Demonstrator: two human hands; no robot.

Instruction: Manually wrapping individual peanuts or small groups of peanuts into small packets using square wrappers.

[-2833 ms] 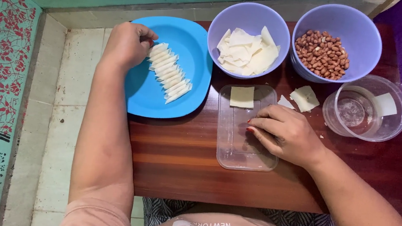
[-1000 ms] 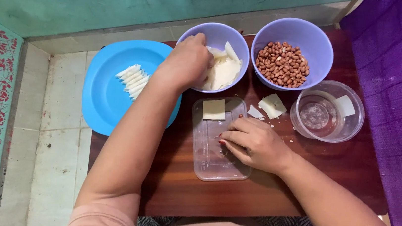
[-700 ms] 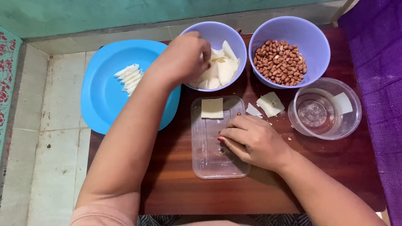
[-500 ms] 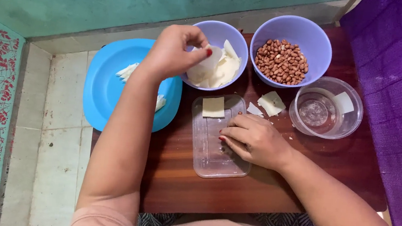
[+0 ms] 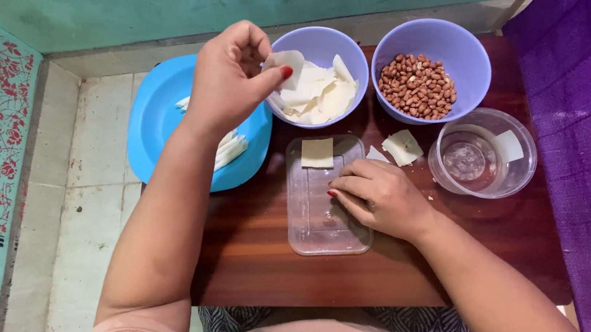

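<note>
One wrapper [image 5: 286, 61] in left hand [image 5: 228, 78]

Two lavender bowls: one [image 5: 320, 48] with pale wrapper sheets, one [image 5: 437, 40] with peanuts. One blue plate [image 5: 158, 111] bearing rolled sticks, their number hidden by the arm. One clear round container [image 5: 483, 153]. One clear rectangular tray [image 5: 319, 223] carrying one square wrapper [image 5: 317, 152]. Two hands: left [image 5: 228, 78], right [image 5: 384, 197].

Left hand [image 5: 228, 78] raised, pinching; right hand [image 5: 380, 197] flat.
</note>
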